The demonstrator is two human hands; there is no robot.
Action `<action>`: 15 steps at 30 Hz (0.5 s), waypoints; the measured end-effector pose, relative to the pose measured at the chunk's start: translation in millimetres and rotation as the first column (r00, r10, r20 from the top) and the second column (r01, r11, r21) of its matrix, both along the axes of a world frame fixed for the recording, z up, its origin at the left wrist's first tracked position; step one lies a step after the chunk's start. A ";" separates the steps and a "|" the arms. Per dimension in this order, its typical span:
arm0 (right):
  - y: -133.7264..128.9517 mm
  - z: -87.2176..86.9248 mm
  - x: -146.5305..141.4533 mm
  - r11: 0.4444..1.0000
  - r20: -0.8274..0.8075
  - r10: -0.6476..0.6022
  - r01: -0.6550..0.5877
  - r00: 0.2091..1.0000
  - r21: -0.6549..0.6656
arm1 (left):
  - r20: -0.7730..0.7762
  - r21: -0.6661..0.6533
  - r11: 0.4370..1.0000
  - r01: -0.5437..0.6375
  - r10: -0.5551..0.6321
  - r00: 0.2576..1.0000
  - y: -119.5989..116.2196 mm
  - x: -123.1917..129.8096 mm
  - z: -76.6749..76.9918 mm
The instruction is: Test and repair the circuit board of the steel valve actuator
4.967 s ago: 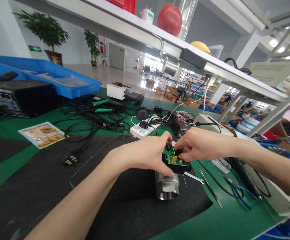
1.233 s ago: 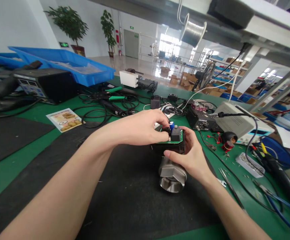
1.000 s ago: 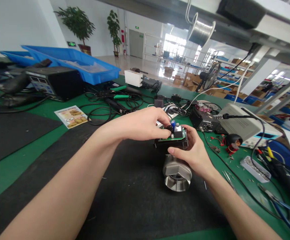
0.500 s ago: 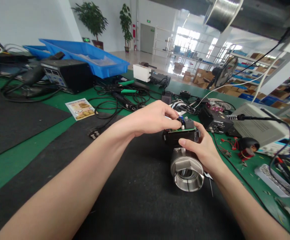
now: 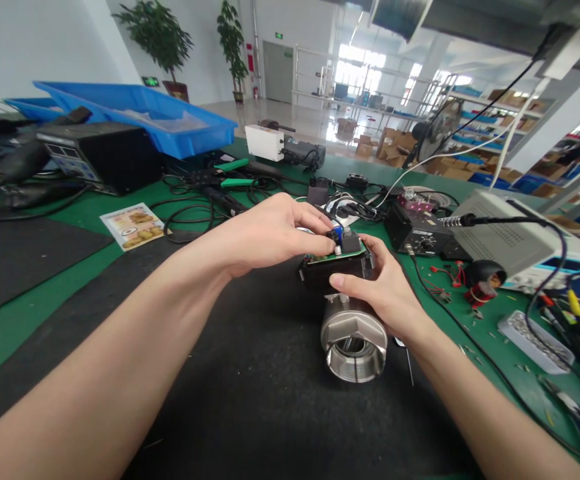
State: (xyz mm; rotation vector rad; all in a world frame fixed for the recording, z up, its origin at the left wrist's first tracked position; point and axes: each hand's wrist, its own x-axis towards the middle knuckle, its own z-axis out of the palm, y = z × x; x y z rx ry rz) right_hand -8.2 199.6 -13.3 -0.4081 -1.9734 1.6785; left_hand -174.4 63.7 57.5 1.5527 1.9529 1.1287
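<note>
Compared with five seconds ago, both hands have traded work: the right hand (image 5: 383, 283) now steadies the housing, and the left hand (image 5: 283, 230) is the one among the components. Everything centres on a silver, hexagonal-ended steel fitting (image 5: 355, 327) whose threaded bore faces the camera. Directly above the fitting sits a black, box-shaped plastic housing (image 5: 327, 272), carrying a green, flat circuit board (image 5: 347, 255); whether the housing is fastened to the fitting cannot be seen.

Right thumb and fingers are clamped around the near side and right end of the housing. Left thumb and forefinger come close together over the board, beside a blue, rounded component (image 5: 339, 232); what lies between them is hidden, so I cannot tell whether they pinch it.

Slipping seems the likeliest trouble: a hard push by the left fingertips, off-centre above the fitting, could tip the housing if it is only resting there. Side pressure might bend the blue component or a grey, block-shaped component (image 5: 351, 243) near it, stressing their leads. Because the fingers screen the contact, a misaligned part could pass unnoticed. Right of the fitting, a thin, silver metal rod (image 5: 410, 369) lies near the right wrist and could be knocked by a shift of that arm.
</note>
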 end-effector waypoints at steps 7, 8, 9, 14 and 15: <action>0.1 -1.1 1.1 1.000 -0.007 0.013 -0.013 1.000 0.020 | -0.085 -0.014 0.999 0.053 -0.054 0.995 -3.9 1.3 3.0; 0.1 -1.2 0.8 1.000 -0.007 0.013 -0.013 1.000 0.015 | -0.098 -0.013 0.999 0.048 -0.049 0.994 -4.0 1.4 3.1; -0.2 -1.2 0.5 1.000 -0.005 0.014 -0.014 1.000 0.007 | -0.107 -0.008 0.999 0.042 -0.042 0.993 -4.2 1.3 3.0; -3.8 -0.4 0.2 1.000 0.015 0.004 -0.004 1.000 -0.009 | -0.117 0.009 0.999 0.045 -0.044 0.992 -7.3 -0.4 2.2; -4.5 -0.4 0.6 1.000 0.018 0.002 -0.002 1.000 -0.004 | -0.100 0.019 0.999 0.029 -0.027 0.995 -8.4 -0.3 2.2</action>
